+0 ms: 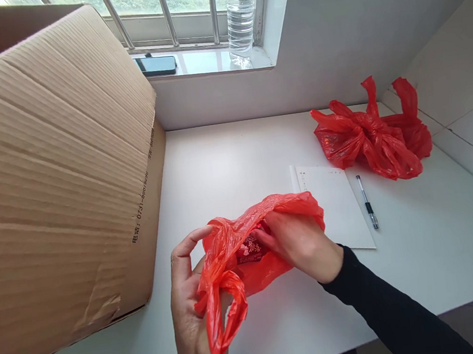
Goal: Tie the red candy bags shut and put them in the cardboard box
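A thin red plastic bag (249, 227) is held above the white table, its mouth facing me. My left hand (191, 310) supports it from the left, fingers curled around it and thumb raised at its upper edge; one loop handle hangs over the palm. My right hand (304, 243) reaches into the mouth from the right. Its thumb side shows against a dark red packet (251, 249) with pale printed characters inside the bag. The other right fingers are hidden by the plastic, and so is most of the packet.
A big cardboard box (67, 182) stands at the left. A knotted red plastic bag (373, 138) sits at the back right, near a white notebook (336, 204) and a pen (368, 203). On the windowsill are a phone (156, 66) and a clear bottle (241, 22).
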The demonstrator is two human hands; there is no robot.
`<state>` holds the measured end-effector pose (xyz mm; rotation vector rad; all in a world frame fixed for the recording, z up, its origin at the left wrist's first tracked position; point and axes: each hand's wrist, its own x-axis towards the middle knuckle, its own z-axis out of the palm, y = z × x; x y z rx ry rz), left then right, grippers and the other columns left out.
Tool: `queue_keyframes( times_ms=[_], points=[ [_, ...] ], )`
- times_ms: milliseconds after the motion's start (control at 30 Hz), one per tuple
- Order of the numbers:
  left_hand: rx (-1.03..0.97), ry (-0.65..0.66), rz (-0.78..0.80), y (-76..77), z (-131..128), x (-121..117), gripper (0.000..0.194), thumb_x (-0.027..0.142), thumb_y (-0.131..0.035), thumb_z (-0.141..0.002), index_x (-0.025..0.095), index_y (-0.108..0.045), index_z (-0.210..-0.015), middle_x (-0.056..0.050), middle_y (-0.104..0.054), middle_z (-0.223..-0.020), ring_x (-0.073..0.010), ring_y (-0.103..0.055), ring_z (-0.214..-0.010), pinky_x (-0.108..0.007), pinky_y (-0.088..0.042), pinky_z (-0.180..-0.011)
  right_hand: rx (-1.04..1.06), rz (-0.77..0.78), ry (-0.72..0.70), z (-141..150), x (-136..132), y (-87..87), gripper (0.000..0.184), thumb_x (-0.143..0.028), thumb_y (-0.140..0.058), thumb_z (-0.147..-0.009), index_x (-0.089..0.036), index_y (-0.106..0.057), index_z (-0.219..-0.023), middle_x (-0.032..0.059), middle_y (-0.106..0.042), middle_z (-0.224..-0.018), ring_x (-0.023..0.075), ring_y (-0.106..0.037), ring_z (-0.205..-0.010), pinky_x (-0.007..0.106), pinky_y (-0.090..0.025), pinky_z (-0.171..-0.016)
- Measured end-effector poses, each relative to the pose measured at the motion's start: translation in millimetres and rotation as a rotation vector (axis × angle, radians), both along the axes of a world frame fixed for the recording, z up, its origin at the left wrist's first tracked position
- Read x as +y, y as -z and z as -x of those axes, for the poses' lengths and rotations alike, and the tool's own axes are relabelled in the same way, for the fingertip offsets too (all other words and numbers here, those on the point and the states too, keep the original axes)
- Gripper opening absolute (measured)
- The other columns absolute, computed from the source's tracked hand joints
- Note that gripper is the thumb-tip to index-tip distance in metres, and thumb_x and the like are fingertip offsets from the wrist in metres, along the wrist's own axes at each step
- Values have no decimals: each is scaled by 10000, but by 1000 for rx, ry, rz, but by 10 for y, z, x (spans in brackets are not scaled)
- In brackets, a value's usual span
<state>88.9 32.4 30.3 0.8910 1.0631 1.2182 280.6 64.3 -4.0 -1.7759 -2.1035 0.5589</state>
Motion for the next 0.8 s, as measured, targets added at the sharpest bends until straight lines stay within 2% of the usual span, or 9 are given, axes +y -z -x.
queue_keyframes(
  times_ms=[100, 167, 267, 333, 367, 467, 567, 700, 800],
  points=[
    [11, 24, 13, 14, 1, -8, 655, 289, -868, -720, 334, -582, -1307, 3, -682, -896, -61, -478, -455, -178, -439, -421, 111, 18, -40, 22, 26, 92, 188, -267, -452, -1035, -216, -611, -948, 17, -706, -905, 185, -657, -810, 330, -478, -719],
    [13, 18, 7, 1, -4, 0, 645, 294, -866, -721, 332, -584, -1300, -4, -685, -920, -76, -518, -486, -186, -465, -446, 72, 10, -7, 11, 23, 71, 260, -290, -450, -1035, -217, -579, -821, 2, -662, -757, 163, -611, -662, 318, -441, -621],
    [1, 6, -5, -23, -8, 21, 635, 275, -871, -704, 329, -594, -1273, -4, -686, -918, -73, -512, -477, -169, -432, -422, -87, -29, 110, -4, 9, -72, 460, -392, -480, -1017, -225, -402, -595, -32, -453, -500, 124, -408, -435, 328, -288, -475],
    [-9, 6, -3, -27, -9, 33, 631, 256, -870, -694, 328, -598, -1259, 3, -688, -910, -58, -482, -458, -155, -405, -409, -130, -44, 180, 8, 4, -188, 516, -413, -472, -1013, -229, -321, -556, -42, -342, -447, 110, -317, -391, 334, -215, -445],
    [-9, 9, 0, -25, -9, 38, 630, 249, -868, -695, 331, -597, -1258, 3, -690, -919, -59, -487, -465, -154, -410, -413, -119, -42, 187, 20, 3, -234, 511, -408, -465, -1016, -228, -322, -559, -45, -333, -448, 108, -312, -390, 331, -207, -439],
    [-2, 23, 3, -21, -11, 43, 617, 264, -851, -719, 328, -590, -1275, -14, -690, -997, -88, -560, -527, -182, -477, -459, -10, -28, 92, 47, 2, -267, 414, -372, -447, -1039, -220, -426, -655, -42, -478, -542, 116, -433, -461, 307, -284, -469],
    [9, 17, -3, -34, -16, 35, 603, 281, -850, -727, 324, -592, -1271, -19, -675, -1035, -77, -540, -515, -193, -485, -474, 82, -35, -28, 15, -17, -143, 266, -278, -440, -1041, -219, -486, -786, -14, -619, -744, 148, -578, -639, 307, -407, -584],
    [27, 4, 16, -48, -20, 5, 599, 320, -852, -744, 312, -588, -1282, -35, -662, -1087, -49, -469, -486, -194, -438, -459, 108, -56, -82, -80, -63, 37, 183, -192, -434, -1017, -224, -500, -850, 23, -656, -879, 189, -627, -785, 328, -480, -658],
    [34, 8, -2, -47, -21, -9, 593, 362, -842, -761, 303, -586, -1292, -52, -655, -1143, -57, -489, -504, -209, -455, -482, 99, -74, -104, -122, -108, 31, 189, -170, -427, -1016, -228, -495, -849, 7, -627, -820, 178, -602, -717, 338, -492, -660]
  ],
)
